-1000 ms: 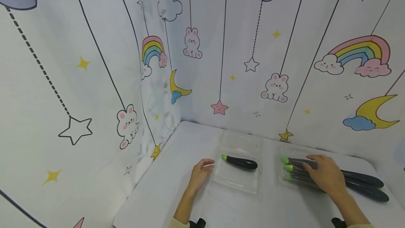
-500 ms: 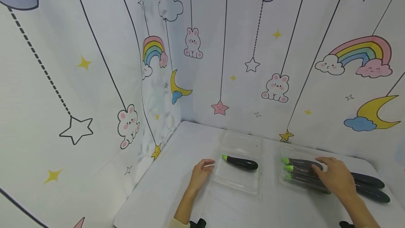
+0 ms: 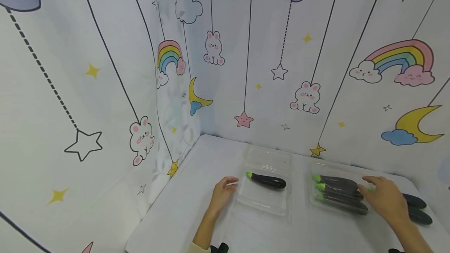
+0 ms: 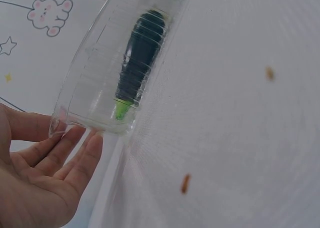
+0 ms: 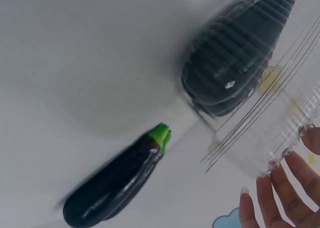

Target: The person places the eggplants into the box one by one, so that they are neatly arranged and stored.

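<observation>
A single dark eggplant (image 3: 268, 180) with a green cap lies in a clear plastic clamshell box (image 3: 261, 207), whose lid is folded back. At that box's left edge, my left hand (image 3: 224, 192) has loosely bent fingers; its fingertips (image 4: 95, 138) come right at the rim. Three eggplants (image 3: 342, 203) lie side by side in a second clear box (image 3: 328, 168). Past its right end, my right hand (image 3: 384, 199) hovers with fingers apart, overlapping the box edge in the right wrist view. Two more eggplants (image 3: 420, 216) lie on the table, partly hidden by this hand.
Both boxes stand on a white table (image 3: 183, 214) toward its back edge. A white curtain (image 3: 225, 89) printed with rabbits, stars and rainbows hangs behind and along the left side. Dark wrist straps (image 3: 219, 247) show at the bottom.
My right hand has slid rightward off the eggplants in the right box toward the loose ones, uncovering the boxed ones. The left hand has stayed in place.
</observation>
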`<control>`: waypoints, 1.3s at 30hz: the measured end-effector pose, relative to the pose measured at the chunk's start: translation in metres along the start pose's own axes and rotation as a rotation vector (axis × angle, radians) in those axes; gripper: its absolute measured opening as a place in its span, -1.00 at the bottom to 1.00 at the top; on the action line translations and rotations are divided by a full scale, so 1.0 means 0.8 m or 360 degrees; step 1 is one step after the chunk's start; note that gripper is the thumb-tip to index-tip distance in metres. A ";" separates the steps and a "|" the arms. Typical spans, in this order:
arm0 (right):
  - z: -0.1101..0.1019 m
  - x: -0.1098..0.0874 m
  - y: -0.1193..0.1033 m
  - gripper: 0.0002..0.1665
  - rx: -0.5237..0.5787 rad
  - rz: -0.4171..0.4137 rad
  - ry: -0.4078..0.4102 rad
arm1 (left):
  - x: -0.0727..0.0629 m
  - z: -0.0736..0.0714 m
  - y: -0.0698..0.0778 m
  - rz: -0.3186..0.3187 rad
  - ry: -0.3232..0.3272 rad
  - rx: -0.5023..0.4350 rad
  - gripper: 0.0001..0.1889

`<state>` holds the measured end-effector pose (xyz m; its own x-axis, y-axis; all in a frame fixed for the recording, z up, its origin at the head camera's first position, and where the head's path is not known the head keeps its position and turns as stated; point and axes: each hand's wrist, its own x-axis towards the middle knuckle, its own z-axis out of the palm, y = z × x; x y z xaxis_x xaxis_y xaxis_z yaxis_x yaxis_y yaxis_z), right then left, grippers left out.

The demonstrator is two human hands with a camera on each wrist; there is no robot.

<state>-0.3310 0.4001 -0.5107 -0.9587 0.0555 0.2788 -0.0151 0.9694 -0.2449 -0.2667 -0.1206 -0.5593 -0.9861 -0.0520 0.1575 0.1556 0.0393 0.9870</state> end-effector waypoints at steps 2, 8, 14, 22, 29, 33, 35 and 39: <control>-0.001 0.000 0.004 -0.37 -0.0012 0.0020 -0.0012 | 0.001 0.000 -0.002 0.0003 0.0001 0.0003 -0.66; -0.002 -0.001 0.019 -0.35 -0.0031 0.0018 -0.0025 | 0.013 0.001 -0.033 -0.0042 0.0031 0.0015 -0.65; -0.005 0.003 0.044 -0.38 -0.0061 -0.0016 0.0002 | 0.015 -0.003 -0.040 -0.0047 0.0019 0.0007 -0.65; 0.004 0.000 0.073 -0.54 -0.0106 0.0070 -0.0010 | 0.014 -0.007 -0.040 -0.0056 0.0007 0.0055 -0.65; 0.010 -0.006 0.089 -0.49 -0.0264 0.0258 -0.0121 | 0.014 -0.004 -0.039 -0.0036 0.0005 0.0013 -0.65; 0.011 -0.012 0.103 -0.45 -0.0305 0.0272 -0.0123 | 0.012 0.000 -0.035 -0.0028 0.0019 0.0034 -0.65; 0.012 -0.016 0.110 -0.43 -0.0318 0.0294 -0.0125 | 0.013 0.001 -0.036 -0.0032 0.0021 0.0034 -0.65; 0.013 -0.018 0.118 -0.36 -0.0363 0.0385 -0.0179 | 0.015 0.002 -0.037 -0.0029 0.0026 0.0050 -0.66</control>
<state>-0.3213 0.4880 -0.5474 -0.9522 0.2759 0.1308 0.2681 0.9605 -0.0742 -0.2830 -0.1209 -0.5868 -0.9877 -0.0691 0.1404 0.1356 0.0698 0.9883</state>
